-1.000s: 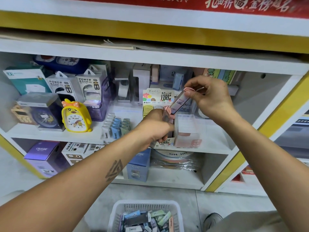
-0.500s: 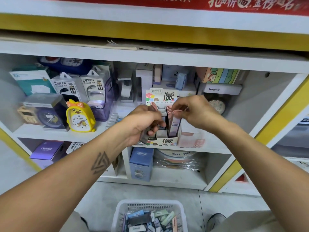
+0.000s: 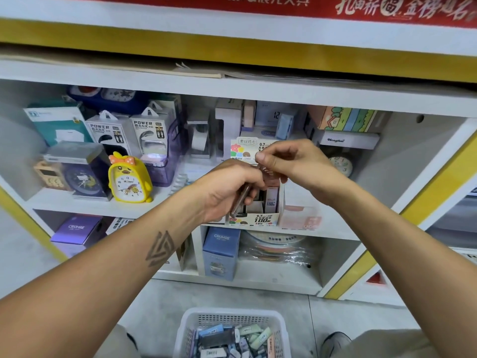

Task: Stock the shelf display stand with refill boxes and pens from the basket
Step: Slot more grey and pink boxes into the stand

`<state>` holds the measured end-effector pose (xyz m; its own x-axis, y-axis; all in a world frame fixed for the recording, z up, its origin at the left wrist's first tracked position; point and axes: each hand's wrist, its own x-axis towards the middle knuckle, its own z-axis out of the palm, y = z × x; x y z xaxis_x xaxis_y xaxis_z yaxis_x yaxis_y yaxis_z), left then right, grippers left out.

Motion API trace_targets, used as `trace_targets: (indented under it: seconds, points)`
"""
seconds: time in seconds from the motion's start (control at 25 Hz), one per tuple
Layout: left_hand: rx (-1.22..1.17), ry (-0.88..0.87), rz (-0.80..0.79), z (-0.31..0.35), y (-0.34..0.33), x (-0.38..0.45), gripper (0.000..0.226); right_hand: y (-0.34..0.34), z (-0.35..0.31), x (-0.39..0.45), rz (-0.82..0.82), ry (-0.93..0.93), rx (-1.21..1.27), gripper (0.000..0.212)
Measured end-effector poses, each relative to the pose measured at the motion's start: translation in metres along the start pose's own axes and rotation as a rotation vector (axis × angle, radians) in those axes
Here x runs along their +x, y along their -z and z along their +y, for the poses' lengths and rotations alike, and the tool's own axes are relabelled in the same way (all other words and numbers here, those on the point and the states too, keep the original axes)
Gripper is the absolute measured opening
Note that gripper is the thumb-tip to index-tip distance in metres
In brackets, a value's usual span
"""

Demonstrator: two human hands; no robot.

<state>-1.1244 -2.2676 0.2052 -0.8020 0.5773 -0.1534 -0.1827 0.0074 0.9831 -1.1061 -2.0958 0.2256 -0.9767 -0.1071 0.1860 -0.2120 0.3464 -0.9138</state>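
Display stand point(image 3: 254, 218) sits on mid shelf, front reads "0.7 HB 100"; refill boxes stand upright inside. Left of it: two "POWER BANK" packs point(image 3: 130, 131); "CRUHRE" box point(image 3: 221, 250) on shelf below; "Henghui" box point(image 3: 347, 140) far right. Left hand point(image 3: 229, 188) curled round slim brownish pens point(image 3: 241, 200), just over stand. Right hand point(image 3: 290, 162) pinches a pen top w/ thumb + fingertips, other fingers bent. Basket point(image 3: 233, 332) w/ refill boxes on floor, near edge.

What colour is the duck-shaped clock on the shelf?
Yellow, with an orange bow; the clock shows clearly in the head view.
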Motion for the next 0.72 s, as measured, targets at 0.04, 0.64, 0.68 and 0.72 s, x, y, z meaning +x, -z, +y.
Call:
trace_targets:
  seconds: [0.04, 0.64, 0.68, 0.72]
  points:
    - [-0.039, -0.04, -0.027, 0.001, -0.001, -0.001, 0.018, 0.003, 0.0, 0.0, -0.001, -0.027, -0.001, 0.01]
    - [1.422, -0.332, 0.173, -0.028, 0.024, 0.0, 0.037, 0.022, 0.036, -0.008, -0.028, 0.135, -0.902, 0.01]
    - [1.428, -0.339, 0.169, -0.029, 0.025, -0.001, 0.039, 0.022, 0.037, -0.008, -0.024, 0.133, -0.931, 0.012]
    - [1.431, -0.347, 0.164, -0.03, 0.026, -0.002, 0.043, 0.022, 0.036, -0.008, -0.014, 0.136, -0.942, 0.015]
